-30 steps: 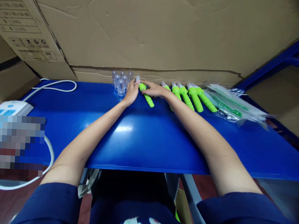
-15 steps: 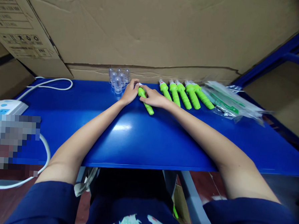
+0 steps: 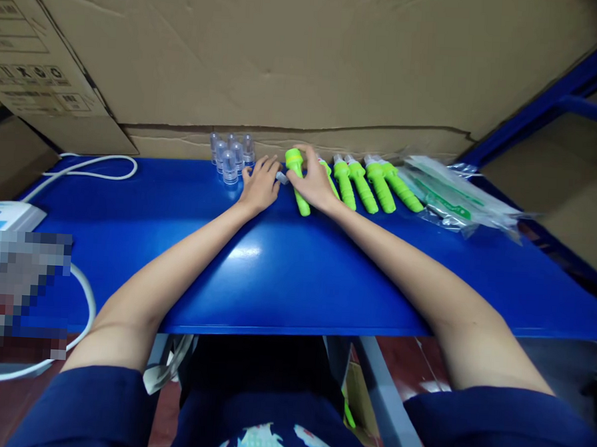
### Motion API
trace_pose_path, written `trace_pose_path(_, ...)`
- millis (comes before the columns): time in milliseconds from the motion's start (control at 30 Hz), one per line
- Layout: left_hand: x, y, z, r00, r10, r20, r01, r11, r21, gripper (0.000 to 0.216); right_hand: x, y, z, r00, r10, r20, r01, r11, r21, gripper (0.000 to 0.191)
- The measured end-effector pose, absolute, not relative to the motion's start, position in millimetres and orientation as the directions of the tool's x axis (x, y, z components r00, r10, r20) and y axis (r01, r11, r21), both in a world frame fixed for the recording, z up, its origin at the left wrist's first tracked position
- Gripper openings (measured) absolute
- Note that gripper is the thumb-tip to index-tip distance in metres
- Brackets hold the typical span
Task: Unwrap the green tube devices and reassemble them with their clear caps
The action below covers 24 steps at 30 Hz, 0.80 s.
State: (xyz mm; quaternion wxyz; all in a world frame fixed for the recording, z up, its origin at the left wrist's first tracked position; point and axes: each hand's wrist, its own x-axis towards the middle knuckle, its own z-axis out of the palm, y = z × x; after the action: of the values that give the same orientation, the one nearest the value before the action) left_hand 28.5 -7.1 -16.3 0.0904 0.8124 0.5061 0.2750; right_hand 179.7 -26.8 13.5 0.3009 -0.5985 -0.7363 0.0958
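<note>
My left hand (image 3: 260,188) rests palm down, its outer fingers spread, with a small clear cap (image 3: 281,177) between thumb and forefinger. Just to the right, my right hand (image 3: 317,182) is closed around a lime-green torch-like handle (image 3: 302,204), whose wider head points away from me. That head shows no clear tip. Left of my left hand, several clear domed caps (image 3: 230,168) stand upright in a cluster. Beyond my right hand lie several more green handles (image 3: 380,188) with clear or whitish tips, one partly hidden by the hand.
Clear plastic bags with green print (image 3: 454,198) lie on the right of the blue table (image 3: 296,277). A white power strip (image 3: 11,216) and its cable sit at the left, near a blurred-out patch. A cardboard wall (image 3: 287,63) closes off the back.
My hands have moved apart. The green handle has shifted right with my right hand and its clear tip is off, while a clear cap now shows at my left hand.
</note>
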Motion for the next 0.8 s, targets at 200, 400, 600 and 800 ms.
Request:
trace_pose_path(200, 28.3, -11.9, -13.6, 0.311, 0.879, 0.361, 0.805, -0.445, 0.391, 0.032, 169.2, -34.8, 1.4, -0.092, 0.915, 0.393, 0.809, 0.298, -0.506, 0.062)
trace_pose_path(400, 21.6, 3.3, -19.3, 0.131, 0.897, 0.423, 0.672, -0.394, 0.627, 0.024, 167.5, -28.8, -13.8, -0.090, 0.920, 0.382, 0.723, 0.324, -0.610, 0.059)
trace_pose_path(600, 13.3, 35.4, -37.5, 0.050, 0.882, 0.468, 0.186, -0.469, 0.864, 0.025, 174.8, 0.1, -42.4, -0.106, 0.890, 0.444, 0.401, 0.447, -0.800, 0.057)
trace_pose_path(800, 6.9, 44.4, -44.4, 0.025, 0.831, 0.555, 0.014, -0.556, 0.831, 0.065, 172.0, -0.6, -45.4, -0.291, 0.885, 0.364, 0.201, 0.429, -0.881, 0.051)
